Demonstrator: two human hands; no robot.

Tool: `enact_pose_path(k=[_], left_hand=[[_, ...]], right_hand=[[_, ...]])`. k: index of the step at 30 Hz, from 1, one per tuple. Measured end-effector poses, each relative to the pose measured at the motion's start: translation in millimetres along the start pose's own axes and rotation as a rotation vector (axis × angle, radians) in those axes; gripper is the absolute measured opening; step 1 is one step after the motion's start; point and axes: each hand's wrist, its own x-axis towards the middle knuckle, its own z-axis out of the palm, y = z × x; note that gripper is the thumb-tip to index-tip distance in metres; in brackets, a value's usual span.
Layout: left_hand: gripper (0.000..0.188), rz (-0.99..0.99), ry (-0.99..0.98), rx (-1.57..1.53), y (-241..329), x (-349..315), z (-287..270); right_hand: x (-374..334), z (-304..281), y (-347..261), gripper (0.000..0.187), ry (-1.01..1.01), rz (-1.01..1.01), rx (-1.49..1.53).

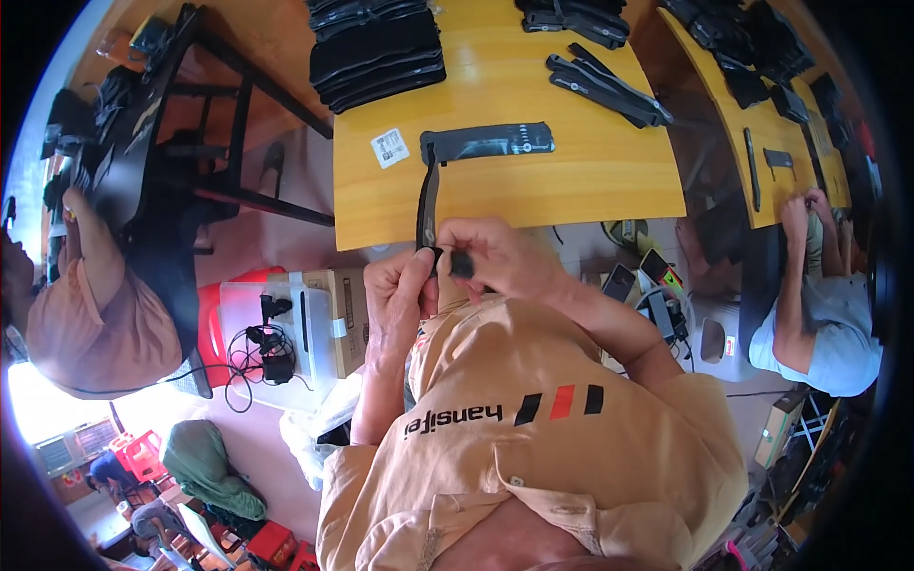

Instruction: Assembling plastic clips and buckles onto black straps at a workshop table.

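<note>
Close to my body, just past the table's near edge, both hands are closed on a black strap [428, 205]. My left hand [398, 284] pinches it from the left. From the right, my right hand [500, 255] grips its near end, where a small dark rolled or folded part shows between the fingers. The strap's far end rests on the yellow table [571, 190], against a long flat dark piece [486, 141] with a glossy printed face. Whether the two are joined I cannot tell. Left of that piece lies a small white printed label [389, 148].
Stacked black fabric pieces [378, 57] stand at the table's far left; bundled black straps [609, 88] lie far right. Below left are a clear plastic bin [276, 328] with coiled cables and a cardboard box [347, 319]. People work at tables on both sides.
</note>
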Motion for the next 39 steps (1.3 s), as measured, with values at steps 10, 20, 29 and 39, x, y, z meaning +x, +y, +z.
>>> enact_pose_path(k=[10,20,29,39], left_hand=[[0.036,-0.178,0.31,-0.444,4.7,-23.9,-52.0],[0.044,-0.034,0.238,-0.686,-19.6,-31.5,-159.2],[0.037,-0.225,0.295,-0.298,-95.6,39.1,-74.6],[0.047,-0.472,0.282,0.141,-108.4,40.3,-69.5]], right_hand=[[-23.3,-50.5,-17.7,0.03,0.796,-0.062,0.732],[-103.5,-137.4,-97.0,0.02,0.649,-0.263,0.208],[-94.0,-82.5,-111.6,0.014,0.498,0.091,-1.0],[-107.7,-97.6,-112.8,0.024,0.644,-0.114,-0.809]])
